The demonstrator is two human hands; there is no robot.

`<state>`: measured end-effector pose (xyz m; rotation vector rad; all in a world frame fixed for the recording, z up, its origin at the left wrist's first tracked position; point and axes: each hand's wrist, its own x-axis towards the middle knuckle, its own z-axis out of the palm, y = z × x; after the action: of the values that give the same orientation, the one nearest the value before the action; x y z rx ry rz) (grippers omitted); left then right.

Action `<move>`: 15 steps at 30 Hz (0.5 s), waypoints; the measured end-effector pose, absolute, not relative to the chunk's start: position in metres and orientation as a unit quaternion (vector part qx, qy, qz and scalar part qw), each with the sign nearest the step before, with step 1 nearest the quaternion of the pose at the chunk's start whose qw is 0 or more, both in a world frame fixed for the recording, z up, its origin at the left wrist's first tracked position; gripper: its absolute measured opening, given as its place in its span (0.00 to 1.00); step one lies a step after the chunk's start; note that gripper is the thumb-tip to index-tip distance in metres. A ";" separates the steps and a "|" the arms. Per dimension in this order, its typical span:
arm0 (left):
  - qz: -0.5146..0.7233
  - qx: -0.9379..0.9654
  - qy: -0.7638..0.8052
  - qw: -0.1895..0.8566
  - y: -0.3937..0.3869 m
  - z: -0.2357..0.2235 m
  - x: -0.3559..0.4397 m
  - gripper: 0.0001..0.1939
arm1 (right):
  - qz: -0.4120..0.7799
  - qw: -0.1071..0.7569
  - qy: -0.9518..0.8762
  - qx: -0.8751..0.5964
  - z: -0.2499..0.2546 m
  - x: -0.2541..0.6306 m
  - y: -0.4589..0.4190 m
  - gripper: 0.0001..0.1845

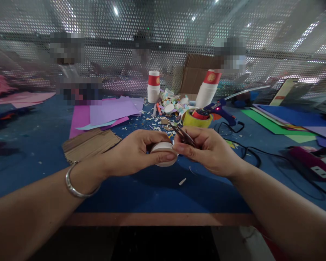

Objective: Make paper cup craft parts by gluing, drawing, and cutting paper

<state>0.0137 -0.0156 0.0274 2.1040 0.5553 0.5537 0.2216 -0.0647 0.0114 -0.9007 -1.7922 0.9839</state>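
My left hand (141, 148) is closed around a short, round white piece (164, 148) that looks like the cut-off part of a paper cup, with the thumb across its near side. In my right hand (206, 148) are small dark scissors (186, 137), tips pointing up and left. Part of the scissors is hidden by the fingers. The right thumb and fingertips meet the white piece's right edge. Below the hands, a white paper scrap (182, 181) lies on the blue table (152, 197).
Paper scraps (171, 107) are heaped beyond my hands, between two cup stacks (153, 88) (208, 88). Right of them are a yellow tape roll (197, 121), a blue glue gun (222, 111) and its cable. Cardboard (89, 145) and purple paper (114, 110) lie left.
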 end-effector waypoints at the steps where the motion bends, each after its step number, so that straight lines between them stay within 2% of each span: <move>1: 0.229 0.848 0.225 0.421 -0.015 0.026 0.014 0.10 | 0.385 0.436 -0.725 -0.368 0.012 0.221 -0.064 0.18; 6: 0.263 0.832 0.258 0.414 -0.010 0.020 0.014 0.12 | 0.332 0.450 -0.720 -0.410 0.008 0.221 -0.061 0.20; 11: 0.328 0.812 0.270 0.400 -0.007 0.022 0.016 0.09 | 0.271 0.436 -0.723 -0.463 0.001 0.224 -0.063 0.24; 15: 0.347 0.812 0.264 0.388 -0.007 0.022 0.015 0.08 | 0.234 0.420 -0.741 -0.469 0.000 0.224 -0.067 0.23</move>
<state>0.0149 -0.0067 0.0222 2.0667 0.6716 0.8817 0.2245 -0.0668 -0.0001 -1.1749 -1.8574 0.5859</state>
